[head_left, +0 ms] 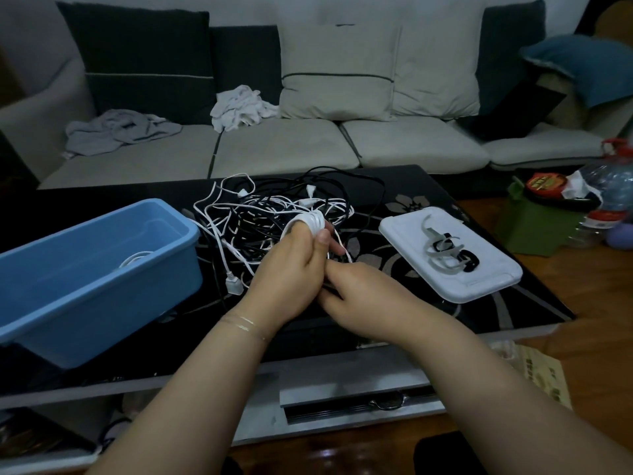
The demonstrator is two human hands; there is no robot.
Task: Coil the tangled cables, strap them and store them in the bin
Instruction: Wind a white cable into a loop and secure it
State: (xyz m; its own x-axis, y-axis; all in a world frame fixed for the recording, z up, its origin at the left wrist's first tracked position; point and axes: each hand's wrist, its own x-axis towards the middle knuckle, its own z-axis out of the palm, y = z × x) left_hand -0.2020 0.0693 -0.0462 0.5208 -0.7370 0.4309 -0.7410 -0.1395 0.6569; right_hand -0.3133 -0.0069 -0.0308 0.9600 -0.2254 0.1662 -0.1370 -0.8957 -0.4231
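Your left hand (pixel 291 269) grips a white cable coil (pixel 310 222) wound around its fingers while your right hand (pixel 359 289) pinches the trailing strand to feed it, the blue bin (pixel 102 269) waiting left and straps (pixel 445 252) lying ready right.

Behind the black table (pixel 479 214) with a flower pattern stands a grey sofa (pixel 281 149) carrying cushions (pixel 337 72), a white cloth (pixel 239 109) and a grey garment (pixel 120 130), and past the table's right edge stand plastic bottles (pixel 613 190).
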